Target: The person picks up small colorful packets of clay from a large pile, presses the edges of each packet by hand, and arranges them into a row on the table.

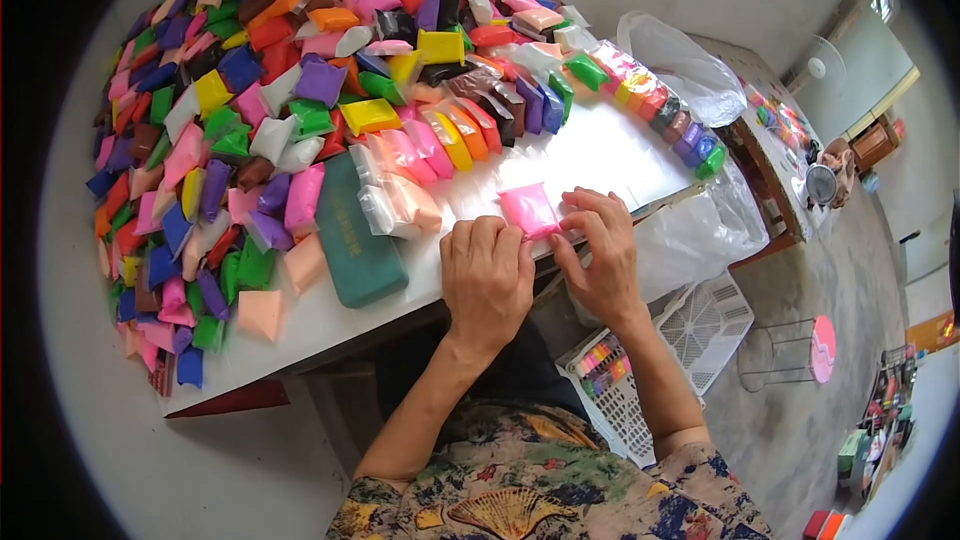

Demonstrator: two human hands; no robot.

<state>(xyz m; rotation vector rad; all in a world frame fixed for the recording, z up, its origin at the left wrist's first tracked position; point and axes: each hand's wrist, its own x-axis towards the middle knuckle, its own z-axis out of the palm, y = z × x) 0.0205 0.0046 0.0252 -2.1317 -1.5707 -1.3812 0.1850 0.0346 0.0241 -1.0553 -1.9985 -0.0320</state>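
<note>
A small clear packet of pink modelling clay (528,208) lies at the near edge of the white table, between my two hands. My left hand (486,280) has its fingers curled, with the thumb and fingertips at the packet's near left corner. My right hand (602,252) pinches the near right corner between thumb and forefinger, its other fingers bent above. Just beyond, a row of upright packets in peach, pink, yellow (447,140), orange, brown and purple leans together. Left of the row lies a dark green case (358,240) with faint lettering.
A large heap of colourful packets (240,110) covers the table's left and back. A filled clear bag of packets (668,112) lies along the right side, near plastic bags (690,230). White baskets (708,325) and a pink-topped stool (822,348) stand below on the floor.
</note>
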